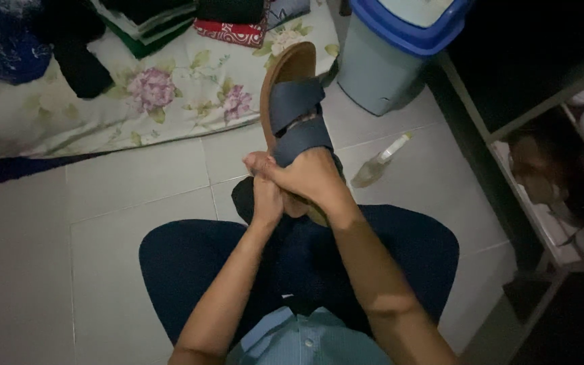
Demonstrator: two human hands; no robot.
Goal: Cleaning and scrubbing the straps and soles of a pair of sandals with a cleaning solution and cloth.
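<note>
Sandal point(293, 111) in both hands, mid-wipe as far as we can tell.

Near us, our knees in dark trousers; our right hand point(312, 177) is clamped round the heel end, our left hand point(265, 196) closed on a dark cloth point(243, 199) against it. Straps and tan footbed point to 12 o'clock. We'd guess it's partway done; toe end untouched. Spray bottle point(376, 165) lies at 2 o'clock, blue-lidded bin point(390, 57) further out, floral sheet point(170, 94) at 11.

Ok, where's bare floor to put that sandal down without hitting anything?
Widest bare tiles: left of the knees, below the floral bedding. A smaller patch lies between the spray bottle and the shelf rack. Crowded ahead: sandal, bin, bottle. Both hands, left hand and right hand, grip the sandal's heel.
</note>
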